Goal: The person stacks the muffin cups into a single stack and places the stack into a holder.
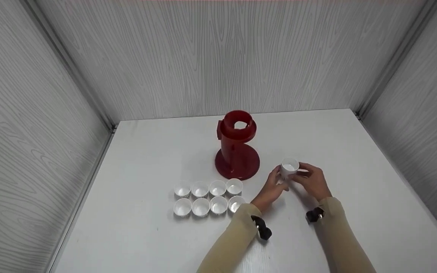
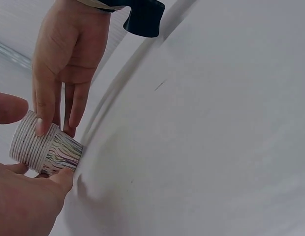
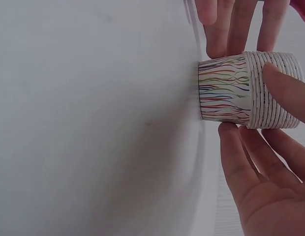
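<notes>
Our left hand (image 1: pixel 271 192) and right hand (image 1: pixel 313 183) hold a nested cup stack (image 3: pixel 248 91), right of the red stand (image 1: pixel 235 155) and eight cups (image 1: pixel 201 207) on the counter (image 1: pixel 135 170).

Dim wrist views — soft shadows (image 3: pixel 155 150).

Eight cups (image 1: pixel 201 208), one cup-stack (image 3: pixel 249 91), one stand (image 1: pixel 232 153)
</notes>
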A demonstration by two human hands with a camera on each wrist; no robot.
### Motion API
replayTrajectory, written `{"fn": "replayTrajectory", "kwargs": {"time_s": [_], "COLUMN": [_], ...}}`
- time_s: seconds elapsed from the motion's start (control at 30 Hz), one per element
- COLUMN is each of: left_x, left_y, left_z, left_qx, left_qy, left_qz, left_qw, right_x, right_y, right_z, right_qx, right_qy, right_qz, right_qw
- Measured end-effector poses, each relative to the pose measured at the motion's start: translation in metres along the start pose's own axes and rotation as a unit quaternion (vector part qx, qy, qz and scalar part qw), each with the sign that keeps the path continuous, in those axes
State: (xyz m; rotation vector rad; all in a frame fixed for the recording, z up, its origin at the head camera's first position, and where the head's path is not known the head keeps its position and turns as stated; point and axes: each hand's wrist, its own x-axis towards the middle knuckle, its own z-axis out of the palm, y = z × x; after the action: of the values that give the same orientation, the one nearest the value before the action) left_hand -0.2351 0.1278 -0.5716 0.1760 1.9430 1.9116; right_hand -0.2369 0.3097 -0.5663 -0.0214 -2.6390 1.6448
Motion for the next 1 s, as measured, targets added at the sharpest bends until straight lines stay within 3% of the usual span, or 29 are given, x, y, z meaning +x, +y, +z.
{"fn": "replayTrajectory", "kwargs": {"time_s": [0.63,1.0], "left_x": [-0.026,-0.043], "left_y": [-0.002,0.001], "left_z": [0.003,-0.007], "left_qx": [0.004,0.011], "left_qy": [0.023,0.029], "left_qz": [0.03,0.032], "left_qw": [0.9993,0.999], "right_x": [-0.015,-0.019], "right_y": [-0.005,-0.012], "right_z": [0.007,0.015], "right_qx": [-0.001,-0.001], "right_qy": [-0.027,-0.047], "right_qz": [-0.011,-0.029], "right_qw": [0.9996,0.9985]}}
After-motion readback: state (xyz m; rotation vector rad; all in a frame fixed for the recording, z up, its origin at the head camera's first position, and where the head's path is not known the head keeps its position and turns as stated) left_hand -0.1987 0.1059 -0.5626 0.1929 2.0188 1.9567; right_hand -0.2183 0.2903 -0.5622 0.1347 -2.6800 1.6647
